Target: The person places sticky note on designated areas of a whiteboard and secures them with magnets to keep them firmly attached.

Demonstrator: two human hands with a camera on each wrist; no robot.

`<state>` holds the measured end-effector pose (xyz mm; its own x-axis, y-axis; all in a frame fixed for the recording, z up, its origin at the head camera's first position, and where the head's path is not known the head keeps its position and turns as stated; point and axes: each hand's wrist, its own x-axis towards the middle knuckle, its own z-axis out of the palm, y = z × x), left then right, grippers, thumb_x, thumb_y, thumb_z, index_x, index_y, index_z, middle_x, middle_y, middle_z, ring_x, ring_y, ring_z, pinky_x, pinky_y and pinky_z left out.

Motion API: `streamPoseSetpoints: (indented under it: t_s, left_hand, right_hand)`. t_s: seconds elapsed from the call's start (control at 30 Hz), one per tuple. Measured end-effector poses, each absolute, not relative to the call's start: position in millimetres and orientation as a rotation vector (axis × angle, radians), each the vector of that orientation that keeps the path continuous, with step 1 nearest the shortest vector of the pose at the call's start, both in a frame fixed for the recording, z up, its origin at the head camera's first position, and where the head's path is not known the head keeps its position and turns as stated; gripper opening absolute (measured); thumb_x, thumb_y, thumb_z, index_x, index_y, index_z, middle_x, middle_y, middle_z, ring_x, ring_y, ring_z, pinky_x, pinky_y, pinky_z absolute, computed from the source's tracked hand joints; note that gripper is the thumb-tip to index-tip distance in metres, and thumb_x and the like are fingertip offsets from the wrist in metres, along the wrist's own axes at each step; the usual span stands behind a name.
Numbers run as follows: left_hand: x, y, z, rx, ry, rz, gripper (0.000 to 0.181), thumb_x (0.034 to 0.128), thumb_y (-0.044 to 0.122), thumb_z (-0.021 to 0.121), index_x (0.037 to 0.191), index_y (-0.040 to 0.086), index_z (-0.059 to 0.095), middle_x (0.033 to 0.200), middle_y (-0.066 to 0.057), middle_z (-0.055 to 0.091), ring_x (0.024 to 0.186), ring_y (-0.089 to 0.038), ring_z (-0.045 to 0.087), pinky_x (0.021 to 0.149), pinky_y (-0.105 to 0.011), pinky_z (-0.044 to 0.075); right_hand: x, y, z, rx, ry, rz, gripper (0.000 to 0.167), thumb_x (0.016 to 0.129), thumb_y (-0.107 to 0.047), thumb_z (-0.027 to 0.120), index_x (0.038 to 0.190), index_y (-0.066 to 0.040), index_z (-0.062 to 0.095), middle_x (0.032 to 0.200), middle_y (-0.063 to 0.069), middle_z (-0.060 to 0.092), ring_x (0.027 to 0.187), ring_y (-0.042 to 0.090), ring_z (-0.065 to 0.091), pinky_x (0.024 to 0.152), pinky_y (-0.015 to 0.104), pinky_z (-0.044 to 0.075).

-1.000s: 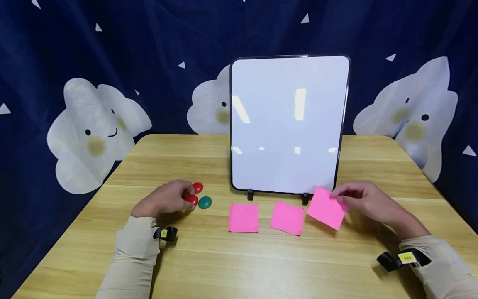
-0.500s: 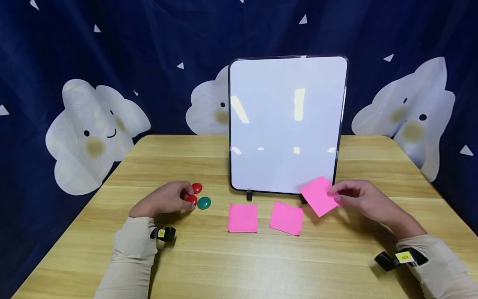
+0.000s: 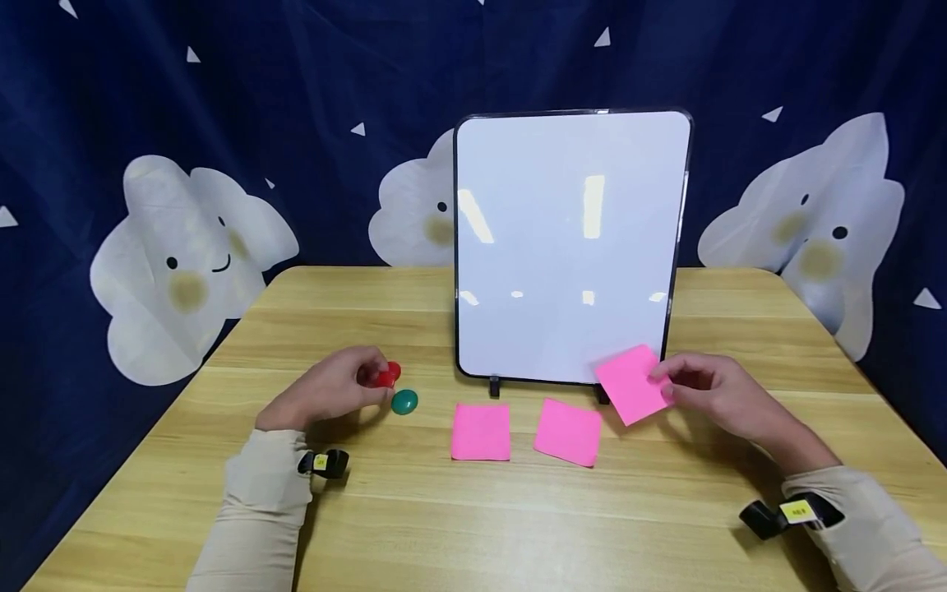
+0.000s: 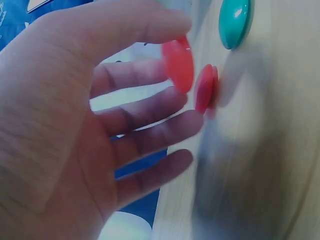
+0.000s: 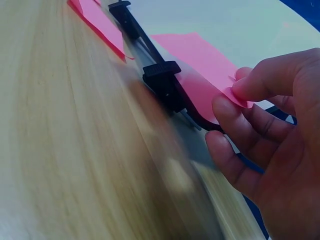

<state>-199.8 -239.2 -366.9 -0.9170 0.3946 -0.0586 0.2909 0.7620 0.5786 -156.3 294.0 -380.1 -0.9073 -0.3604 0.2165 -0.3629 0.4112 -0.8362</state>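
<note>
The pink note [image 3: 629,388], before the five o'clock corner of the whiteboard [image 3: 562,247], should handle light, limp and easily creased, so an edge pinch suits; the right hand [image 3: 718,399] pinches its three o'clock corner. The left hand [image 3: 333,386] pinches a red disc [image 4: 178,67], probably stiff and slippery, best held by its rim; a green disc [image 3: 404,401] lies near, towards five o'clock

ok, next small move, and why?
Probably carry the red disc pinched in the left hand toward the pink note: the right hand holds that note by the whiteboard's lower corner, and no disc sits on it yet.
</note>
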Motion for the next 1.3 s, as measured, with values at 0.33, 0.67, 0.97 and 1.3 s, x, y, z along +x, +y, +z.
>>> streamPoseSetpoints:
  t_s: [0.33,0.67,0.97,1.3]
  left_hand:
    - [-200,-235,-365,0.547,2.872,0.828,0.027,0.0859,0.027,0.077,0.104,0.014,0.064,0.089,0.003,0.064,0.081,-0.017,0.058,0.073,-0.035,0.050]
    - [-202,-231,-367,0.536,2.917,0.796,0.033,0.0867,0.028,0.077,0.113,0.013,0.064,0.094,0.002,0.064,0.085,-0.018,0.059,0.074,-0.035,0.051]
    - [-200,-227,-368,0.612,2.967,0.762,0.027,0.0899,0.029,0.074,0.112,0.015,0.069,0.095,0.006,0.065,0.085,-0.014,0.060,0.079,-0.036,0.051]
    - [-200,-220,-369,0.614,2.980,0.781,0.020,0.0904,0.030,0.075,0.104,0.016,0.068,0.089,0.007,0.065,0.082,-0.014,0.060,0.076,-0.036,0.051]
  right_hand:
    - [-156,292,-380,0.593,-2.612,1.529,0.015,0.096,0.001,0.063,0.110,0.000,0.069,0.103,0.003,0.069,0.087,0.013,0.059,0.072,0.020,0.049]
    - [-155,289,-382,0.412,-2.586,1.430,0.017,0.095,-0.010,0.069,0.111,-0.005,0.072,0.104,-0.003,0.070,0.084,0.012,0.060,0.071,0.017,0.049]
    - [-156,286,-384,0.384,-2.514,1.425,0.022,0.094,-0.007,0.070,0.116,-0.003,0.069,0.096,0.006,0.069,0.075,0.015,0.059,0.064,0.020,0.049]
    - [-161,281,-380,0.279,-2.511,1.430,0.024,0.095,-0.013,0.070,0.118,-0.006,0.071,0.099,0.000,0.069,0.079,0.015,0.057,0.066,0.020,0.048]
